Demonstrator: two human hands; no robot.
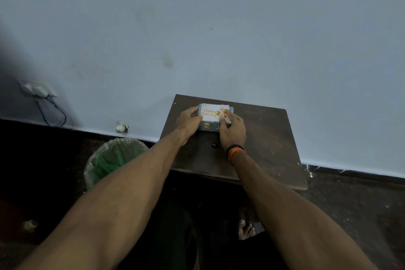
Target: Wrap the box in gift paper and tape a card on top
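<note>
A small box (208, 125) wrapped in blue gift paper sits on a dark brown table (263, 138), near the far edge by the pale blue wall (219, 28). The box is longer than it is wide, and its long side runs left to right, along the wall. A white card (211, 112) lies flat on top of the box. It runs the same way as the box, and its gold words "Happy Birthday" read from left to right, with little gold balloons beside them. The left hand (189, 120) holds the left end of the box, its fingers curled around that end and its thumb on the card's left edge. The right hand (233, 130) rests at the right end, with its fingers laid out fairly straight and pressing down on the right side of the card. A pale strip (228, 119) shows by those fingers, but it is too small to tell what it is. The right wrist wears a black and orange band (235, 151). On the floor to the left of the table stands a green bin (109, 162) with a clear plastic liner.
</note>
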